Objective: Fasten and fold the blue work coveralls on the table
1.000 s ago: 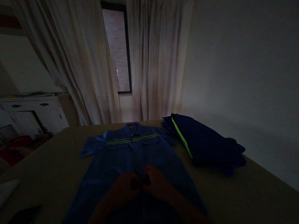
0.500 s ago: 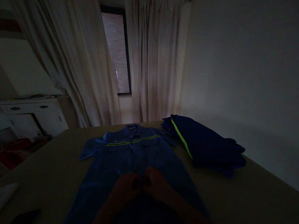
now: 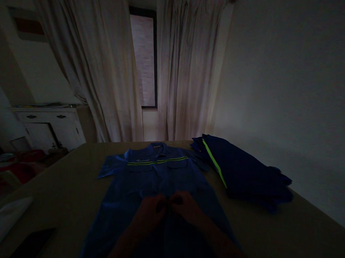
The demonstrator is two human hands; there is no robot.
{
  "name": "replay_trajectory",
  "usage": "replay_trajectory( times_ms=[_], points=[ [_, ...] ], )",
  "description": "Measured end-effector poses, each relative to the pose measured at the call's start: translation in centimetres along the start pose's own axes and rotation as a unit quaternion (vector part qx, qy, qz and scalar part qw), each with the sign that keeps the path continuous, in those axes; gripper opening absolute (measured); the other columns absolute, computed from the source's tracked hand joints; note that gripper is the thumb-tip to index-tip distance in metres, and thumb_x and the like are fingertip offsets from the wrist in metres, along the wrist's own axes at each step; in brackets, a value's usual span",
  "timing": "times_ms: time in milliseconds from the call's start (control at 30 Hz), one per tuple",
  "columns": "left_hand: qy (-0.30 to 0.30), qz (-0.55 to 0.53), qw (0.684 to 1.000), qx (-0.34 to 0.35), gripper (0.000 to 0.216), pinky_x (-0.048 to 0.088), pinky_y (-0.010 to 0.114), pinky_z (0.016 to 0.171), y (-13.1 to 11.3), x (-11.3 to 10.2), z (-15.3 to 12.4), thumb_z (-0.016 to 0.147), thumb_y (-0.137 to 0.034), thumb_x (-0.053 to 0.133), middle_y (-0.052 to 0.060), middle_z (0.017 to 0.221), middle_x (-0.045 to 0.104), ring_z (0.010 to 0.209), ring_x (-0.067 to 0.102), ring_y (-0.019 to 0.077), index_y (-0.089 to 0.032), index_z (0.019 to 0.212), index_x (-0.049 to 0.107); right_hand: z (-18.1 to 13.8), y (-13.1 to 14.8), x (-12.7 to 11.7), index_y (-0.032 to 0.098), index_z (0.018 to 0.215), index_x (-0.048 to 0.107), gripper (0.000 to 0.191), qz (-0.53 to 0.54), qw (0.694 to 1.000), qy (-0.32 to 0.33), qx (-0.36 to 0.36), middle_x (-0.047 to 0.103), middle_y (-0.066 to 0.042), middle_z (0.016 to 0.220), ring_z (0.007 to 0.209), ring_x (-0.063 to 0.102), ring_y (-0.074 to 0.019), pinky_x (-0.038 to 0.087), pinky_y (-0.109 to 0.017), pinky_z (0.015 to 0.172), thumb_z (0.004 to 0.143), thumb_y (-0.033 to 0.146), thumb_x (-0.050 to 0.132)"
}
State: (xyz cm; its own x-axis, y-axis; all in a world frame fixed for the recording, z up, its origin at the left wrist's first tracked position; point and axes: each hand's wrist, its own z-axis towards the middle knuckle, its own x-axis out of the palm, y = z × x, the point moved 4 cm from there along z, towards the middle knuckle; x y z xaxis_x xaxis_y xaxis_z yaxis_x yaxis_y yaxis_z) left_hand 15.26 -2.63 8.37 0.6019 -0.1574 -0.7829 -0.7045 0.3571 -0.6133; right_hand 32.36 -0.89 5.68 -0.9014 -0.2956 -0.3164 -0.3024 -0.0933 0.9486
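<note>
A blue short-sleeved work shirt [image 3: 152, 176] with a yellow-green stripe across the chest lies flat on the olive-covered bed [image 3: 68, 188], collar away from me. My left hand [image 3: 150, 213] and my right hand [image 3: 186, 207] meet over the shirt's front placket at mid-length. Both have fingers curled in a pinch on the front edges of the cloth. The room is dim, so the fingertips are hard to make out.
A pile of folded dark blue garments [image 3: 244, 175] with a yellow-green stripe lies on the bed's right side. A dark flat item [image 3: 28, 248] and something white [image 3: 9, 218] rest near the left edge. White cabinet [image 3: 51, 127] and curtains [image 3: 106, 71] stand beyond.
My hands have stayed pinched together on the shirt front. The view has shifted a little, so everything sits slightly further right in the picture.
</note>
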Motion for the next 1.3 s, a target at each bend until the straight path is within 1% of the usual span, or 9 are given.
replay_trajectory(
  times_ms=[167,300,400,600,767,967,1133,1233,1300],
  points=[
    [0.005,-0.026,1.000,-0.001,0.013,0.037,0.025,0.066,0.2,0.5,0.0,0.089,-0.022,0.051,0.001,0.081,0.070,0.076,0.064,0.0162,-0.021,0.087,0.063,-0.5,1.1,-0.3,0.016,0.084,0.076,0.014,-0.109,0.992,-0.019,-0.052,0.072,-0.003,0.084,0.080,0.067,-0.0175,0.047,-0.025,0.070,0.073,0.016,0.067],
    [-0.024,-0.083,0.996,-0.027,0.021,0.041,0.027,0.069,0.4,0.5,0.3,0.094,-0.041,0.052,0.001,0.085,0.070,0.077,0.066,0.0178,-0.021,0.096,0.058,-0.7,1.8,-0.1,0.015,0.089,0.075,0.015,-0.167,0.982,-0.039,-0.079,0.073,-0.005,0.091,0.084,0.067,-0.0177,0.047,-0.025,0.075,0.075,0.013,0.068],
    [-0.014,-0.118,0.992,-0.044,0.028,0.042,0.027,0.067,1.0,0.7,0.5,0.092,-0.050,0.054,0.000,0.083,0.069,0.075,0.065,0.0178,-0.022,0.097,0.054,-0.8,2.0,0.2,0.015,0.089,0.075,0.012,-0.188,0.978,-0.033,-0.087,0.073,-0.005,0.093,0.083,0.066,-0.0172,0.046,-0.025,0.074,0.078,0.015,0.071],
    [0.010,-0.165,0.986,-0.015,0.018,0.045,0.028,0.075,2.1,1.0,0.6,0.090,-0.038,0.054,0.001,0.093,0.068,0.086,0.064,0.0182,-0.022,0.099,0.052,-1.0,2.3,0.4,0.017,0.089,0.075,0.009,-0.232,0.967,-0.034,-0.096,0.071,-0.005,0.093,0.086,0.066,-0.0174,0.045,-0.025,0.077,0.082,0.020,0.072],
    [0.010,-0.176,0.984,-0.031,0.019,0.046,0.029,0.079,2.3,1.1,0.6,0.090,-0.038,0.054,0.002,0.095,0.069,0.089,0.066,0.0188,-0.022,0.101,0.050,-1.1,2.5,0.6,0.018,0.092,0.074,0.012,-0.274,0.957,-0.026,-0.094,0.071,-0.004,0.095,0.089,0.065,-0.0171,0.043,-0.025,0.078,0.083,0.018,0.068],
    [0.028,-0.195,0.980,-0.040,0.028,0.046,0.029,0.073,2.2,1.3,0.7,0.087,-0.044,0.058,0.001,0.088,0.069,0.083,0.067,0.0199,-0.022,0.101,0.050,-1.1,2.5,0.8,0.019,0.093,0.075,0.012,-0.301,0.951,-0.021,-0.069,0.072,-0.005,0.096,0.089,0.066,-0.0181,0.042,-0.025,0.076,0.083,0.022,0.069],
    [0.016,-0.153,0.988,-0.033,0.022,0.046,0.029,0.077,2.3,1.0,0.8,0.088,-0.040,0.056,0.002,0.093,0.071,0.088,0.066,0.0197,-0.022,0.100,0.055,-1.1,2.3,0.8,0.019,0.096,0.075,0.014,-0.297,0.952,-0.015,-0.071,0.075,-0.005,0.096,0.090,0.068,-0.0188,0.043,-0.026,0.077,0.085,0.021,0.066],
    [0.042,-0.108,0.993,-0.013,0.025,0.046,0.030,0.079,2.4,0.9,0.7,0.095,-0.037,0.043,0.003,0.093,0.071,0.088,0.065,0.0191,-0.021,0.095,0.063,-0.9,2.0,0.9,0.019,0.096,0.075,0.016,-0.291,0.954,-0.009,-0.066,0.075,-0.005,0.097,0.089,0.068,-0.0182,0.043,-0.025,0.076,0.084,0.018,0.064],
    [0.058,-0.076,0.995,-0.001,0.024,0.045,0.030,0.082,2.6,1.0,0.6,0.093,-0.028,0.044,0.004,0.095,0.071,0.091,0.064,0.0199,-0.020,0.094,0.066,-0.9,1.8,0.9,0.019,0.097,0.075,0.017,-0.294,0.953,-0.007,-0.068,0.074,-0.005,0.098,0.089,0.068,-0.0181,0.043,-0.025,0.076,0.084,0.018,0.064]
  ],
)
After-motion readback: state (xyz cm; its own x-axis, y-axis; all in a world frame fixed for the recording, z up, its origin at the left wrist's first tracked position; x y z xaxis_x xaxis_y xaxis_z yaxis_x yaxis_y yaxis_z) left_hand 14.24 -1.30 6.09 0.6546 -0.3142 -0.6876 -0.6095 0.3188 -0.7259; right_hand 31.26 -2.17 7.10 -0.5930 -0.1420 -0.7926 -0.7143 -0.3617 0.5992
